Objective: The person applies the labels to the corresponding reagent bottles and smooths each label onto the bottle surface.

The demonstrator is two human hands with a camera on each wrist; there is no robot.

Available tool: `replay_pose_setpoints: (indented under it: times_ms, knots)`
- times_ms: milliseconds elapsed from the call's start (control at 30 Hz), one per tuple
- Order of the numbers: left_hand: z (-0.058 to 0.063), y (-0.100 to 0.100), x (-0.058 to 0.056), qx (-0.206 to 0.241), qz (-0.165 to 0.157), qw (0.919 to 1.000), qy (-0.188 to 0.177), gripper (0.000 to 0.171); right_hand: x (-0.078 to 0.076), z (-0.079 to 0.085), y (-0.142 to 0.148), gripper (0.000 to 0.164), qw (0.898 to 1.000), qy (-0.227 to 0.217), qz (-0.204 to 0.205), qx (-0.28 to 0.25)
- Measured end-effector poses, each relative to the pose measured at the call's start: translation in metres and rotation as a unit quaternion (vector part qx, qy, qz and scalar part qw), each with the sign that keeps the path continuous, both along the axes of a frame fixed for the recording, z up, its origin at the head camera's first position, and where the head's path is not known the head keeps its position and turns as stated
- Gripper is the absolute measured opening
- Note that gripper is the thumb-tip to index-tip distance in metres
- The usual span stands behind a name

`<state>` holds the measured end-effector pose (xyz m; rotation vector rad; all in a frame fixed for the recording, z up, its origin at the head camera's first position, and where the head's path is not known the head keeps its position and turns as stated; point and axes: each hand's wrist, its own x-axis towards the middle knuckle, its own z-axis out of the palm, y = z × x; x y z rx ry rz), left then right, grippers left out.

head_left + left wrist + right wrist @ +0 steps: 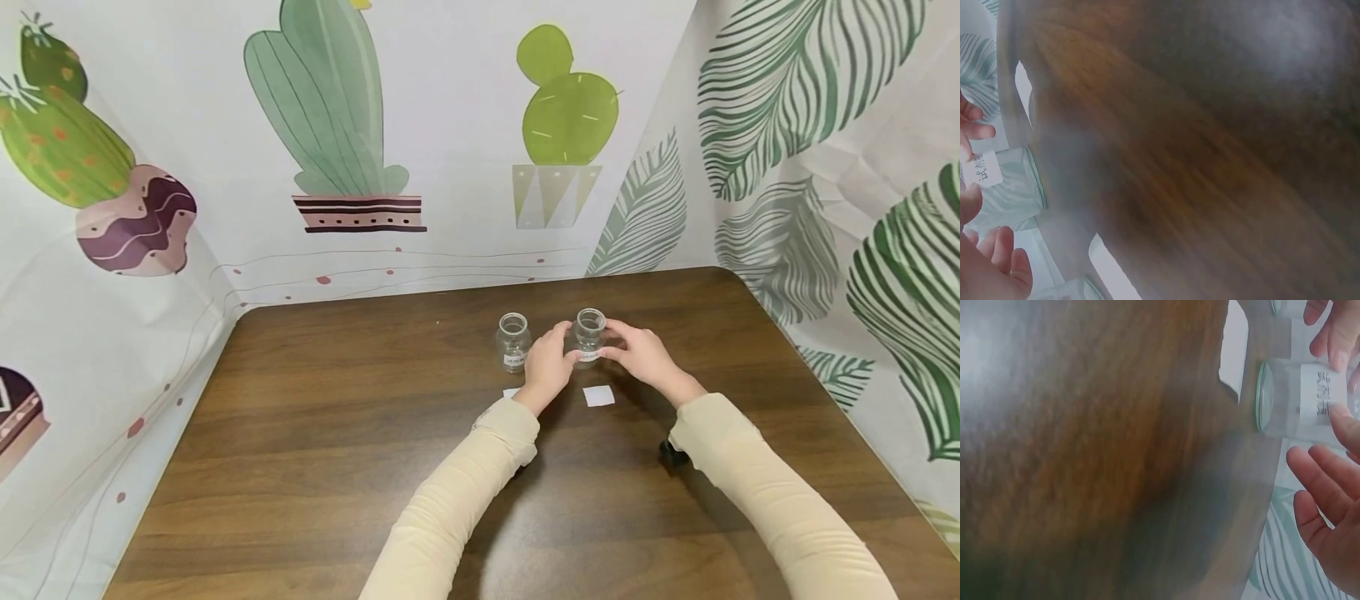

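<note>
Both hands are at the right-hand clear glass jar (pixel 590 327), which stands upright and lidless near the far side of the table. My left hand (pixel 550 360) holds it from the left and my right hand (pixel 640 353) from the right. Both thumbs rest at its white label (pixel 1321 394), which bears handwritten characters; the fingers reach along the sides of the glass. A second clear glass jar (pixel 513 340), also open and labelled, stands just left of my left hand.
A white paper piece (pixel 599 396) lies in front of the held jar. Another paper piece (pixel 1112 270) lies in front of the second jar, partly hidden by the left wrist in the head view. The brown wooden table (pixel 315 467) meets a printed curtain (pixel 465 167) at the back.
</note>
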<state>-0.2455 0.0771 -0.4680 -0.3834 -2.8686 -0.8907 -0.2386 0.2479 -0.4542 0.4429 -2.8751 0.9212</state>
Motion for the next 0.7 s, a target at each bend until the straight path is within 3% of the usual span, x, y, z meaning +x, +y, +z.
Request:
replay_pose_setpoints:
  times_ms: [233, 433, 700]
  knots:
    - [0.002, -0.005, -0.001, 0.013, -0.030, 0.9993, 0.016, 0.042, -0.001, 0.000, 0.005, 0.044, 1.000, 0.006, -0.005, 0.005]
    - [0.000, -0.005, -0.002, -0.013, -0.040, 0.9991, 0.012, 0.046, -0.001, -0.001, 0.006, 0.044, 1.000, -0.003, -0.015, 0.012]
    - [-0.007, -0.002, -0.001, -0.017, -0.047, 0.9988, -0.006, 0.064, 0.001, -0.009, -0.002, 0.069, 0.999, -0.015, -0.004, 0.043]
